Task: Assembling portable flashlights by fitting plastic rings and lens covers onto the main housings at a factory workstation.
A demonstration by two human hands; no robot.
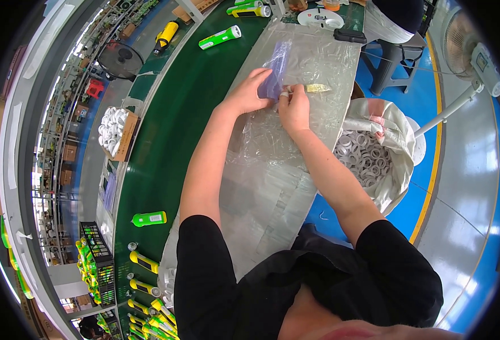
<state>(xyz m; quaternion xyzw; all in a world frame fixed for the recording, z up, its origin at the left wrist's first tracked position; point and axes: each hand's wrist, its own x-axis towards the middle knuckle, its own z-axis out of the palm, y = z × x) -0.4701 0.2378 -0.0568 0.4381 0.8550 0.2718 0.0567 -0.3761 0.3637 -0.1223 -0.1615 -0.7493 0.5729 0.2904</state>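
Note:
My left hand is closed round the edge of a flat stack of translucent violet plastic pieces over the plastic-covered bench. Against the near right side of that stack, my right hand is pinched shut; what its fingertips hold, if anything, is too small to make out. Something white is wrapped round one of its fingers. Just right of those fingers lies a small yellowish strip on the clear plastic sheeting.
A green conveyor belt runs along the left, carrying a green flashlight and another nearer one. A sack of white rings stands at the right. Beyond the belt is a box of white parts. A fan stands far right.

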